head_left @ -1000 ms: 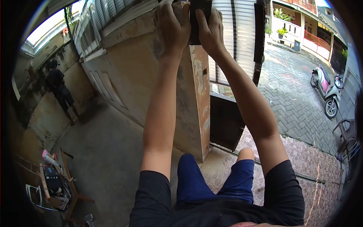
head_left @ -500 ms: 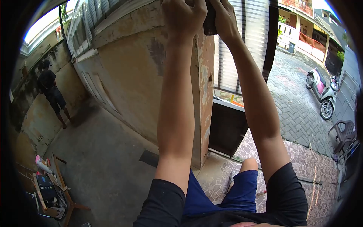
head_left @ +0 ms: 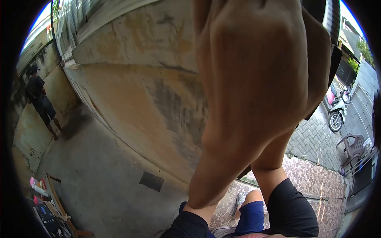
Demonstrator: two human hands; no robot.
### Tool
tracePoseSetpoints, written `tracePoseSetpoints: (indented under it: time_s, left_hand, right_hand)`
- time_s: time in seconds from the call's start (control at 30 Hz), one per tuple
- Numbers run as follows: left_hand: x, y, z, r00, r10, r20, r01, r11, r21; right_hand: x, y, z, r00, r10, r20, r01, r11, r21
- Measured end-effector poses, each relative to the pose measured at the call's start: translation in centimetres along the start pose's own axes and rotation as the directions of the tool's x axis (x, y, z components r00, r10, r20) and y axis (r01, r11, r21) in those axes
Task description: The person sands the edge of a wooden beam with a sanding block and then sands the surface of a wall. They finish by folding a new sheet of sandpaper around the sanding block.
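The back of my left hand (head_left: 254, 59) fills the upper middle of the head view, very close to the camera. Its fingers run past the top edge, so their grip is hidden. Behind it, my right hand (head_left: 318, 59) shows only in part, against a dark object (head_left: 313, 8) cut off by the top edge. What kind of object this is, I cannot make out. Both arms reach upward, and the left forearm crosses in front of the right one. A stained, peeling wall (head_left: 135, 91) stands just left of my hands.
A person (head_left: 39, 97) stands by the far left wall. A wooden bench with boxes and bottles (head_left: 47, 216) is at lower left. On the right are a scooter (head_left: 337, 115), a brown plastic chair (head_left: 351, 148) and brick paving (head_left: 313, 135). Patterned tiles (head_left: 305, 178) lie below me.
My left hand has come much nearer to the camera and moved right, now covering most of my right hand. The view has turned, shifting the scooter and chair.
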State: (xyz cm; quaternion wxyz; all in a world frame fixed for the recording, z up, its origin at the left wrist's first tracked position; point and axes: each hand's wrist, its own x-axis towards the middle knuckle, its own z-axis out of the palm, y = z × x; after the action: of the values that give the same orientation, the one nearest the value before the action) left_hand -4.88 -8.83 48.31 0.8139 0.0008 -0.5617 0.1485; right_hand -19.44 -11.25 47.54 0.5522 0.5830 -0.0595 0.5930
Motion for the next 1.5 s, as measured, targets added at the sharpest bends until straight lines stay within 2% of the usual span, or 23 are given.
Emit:
tracePoseSetpoints:
  time_s: [0.03,0.07,0.1,0.13,0.17,0.23,0.33,0.43,0.5,0.57,0.6,0.63,0.77,0.83,0.97,1.03,1.17,1.23,1.27,1.3,1.37,1.43,1.5]
  left_hand:
    - [0.2,0.3,-0.2,1.0,0.018,-0.013,-0.019,0.999,-0.036]
    - [0.5,1.4,-1.0,0.987,-0.135,0.091,0.141,0.989,-0.052]
    - [1.0,2.3,-1.5,0.941,-0.274,0.197,0.29,0.955,-0.058]
    - [1.0,1.9,-1.0,0.969,-0.228,0.094,0.235,0.97,-0.069]
    - [1.4,2.1,-1.6,0.954,-0.247,0.171,0.254,0.967,-0.019]
    - [2.5,2.7,-3.0,0.884,-0.304,0.356,0.262,0.951,0.163]
    - [2.9,3.4,-3.7,0.825,-0.364,0.432,0.302,0.93,0.207]
    - [3.1,3.4,-3.9,0.784,-0.391,0.483,0.325,0.92,0.218]
    - [2.5,3.5,-4.0,0.804,-0.368,0.467,0.305,0.93,0.207]
    - [2.0,3.5,-3.8,0.814,-0.356,0.459,0.28,0.933,0.226]
    - [1.7,3.5,-3.6,0.831,-0.34,0.439,0.248,0.935,0.255]
    - [1.4,3.3,-3.4,0.828,-0.335,0.45,0.253,0.939,0.233]
    - [0.9,3.7,-3.7,0.828,-0.325,0.456,0.223,0.938,0.265]
    - [0.9,3.5,-3.5,0.833,-0.328,0.446,0.227,0.937,0.266]
    - [1.0,3.6,-3.3,0.846,-0.336,0.414,0.242,0.934,0.265]
    - [1.1,3.4,-3.4,0.834,-0.316,0.452,0.222,0.943,0.249]
    - [1.3,3.4,-3.5,0.836,-0.285,0.469,0.223,0.957,0.185]
    - [1.3,3.2,-3.6,0.838,-0.288,0.464,0.205,0.954,0.22]
    - [1.3,3.1,-3.5,0.844,-0.28,0.458,0.206,0.957,0.206]
    - [1.3,3.2,-3.6,0.842,-0.275,0.465,0.208,0.959,0.19]
    - [1.4,3.2,-3.5,0.838,-0.29,0.463,0.209,0.953,0.217]
    - [1.4,3.4,-3.9,0.819,-0.304,0.487,0.226,0.95,0.215]
    - [1.7,3.3,-3.6,0.829,-0.291,0.478,0.241,0.956,0.164]
  right_hand:
    - [0.5,-1.4,-0.1,1.0,0.004,0.005,-0.004,1.0,0.0]
    - [1.4,-3.8,-0.4,0.935,0.354,0.008,-0.345,0.906,0.244]
    - [2.4,-5.8,-0.6,0.757,0.647,0.088,-0.608,0.65,0.455]
    - [3.3,-6.4,-0.3,0.487,0.839,0.243,-0.758,0.268,0.594]
    - [1.9,-5.6,-0.1,0.583,0.788,0.199,-0.753,0.432,0.495]
    - [3.4,-5.4,-1.1,0.579,0.758,0.3,-0.815,0.527,0.24]
    - [4.2,-4.6,-2.8,0.524,0.707,0.475,-0.829,0.551,0.094]
    - [5.3,-5.4,-3.2,0.454,0.734,0.505,-0.864,0.501,0.048]
    - [6.6,-4.9,-4.0,0.436,0.694,0.573,-0.848,0.53,0.003]
    - [8.9,-5.7,-4.6,0.337,0.746,0.574,-0.859,0.493,-0.137]
    - [10.3,-6.2,-4.6,0.434,0.685,0.585,-0.756,0.63,-0.177]
    - [10.5,-6.7,-5.3,0.402,0.756,0.517,-0.792,0.57,-0.217]
    - [9.6,-11.9,-7.8,-0.076,0.953,0.293,-0.952,0.019,-0.307]
    - [10.1,-13.6,-7.2,-0.051,0.951,0.304,-0.942,0.056,-0.332]
    - [10.6,-13.6,-5.2,-0.099,0.975,0.199,-0.967,-0.047,-0.252]
    - [9.3,-10.3,-3.3,-0.022,0.992,0.121,-0.967,0.01,-0.254]
    - [4.2,-0.6,-1.7,-0.127,0.99,0.065,-0.985,-0.119,-0.125]
    - [5.4,-3.1,-2.3,-0.153,0.986,0.065,-0.974,-0.14,-0.178]
    - [8.3,-6.1,-2.8,-0.266,0.961,0.073,-0.941,-0.243,-0.234]
    - [9.4,-9.5,-3.0,-0.122,0.99,0.071,-0.976,-0.107,-0.188]
    - [11.0,-13.6,-3.4,-0.022,0.999,0.035,-0.986,-0.016,-0.168]
    - [10.2,-11.9,-3.3,-0.117,0.992,0.037,-0.981,-0.11,-0.161]
    - [7.2,-6.7,-2.3,-0.091,0.996,-0.012,-0.974,-0.092,-0.205]
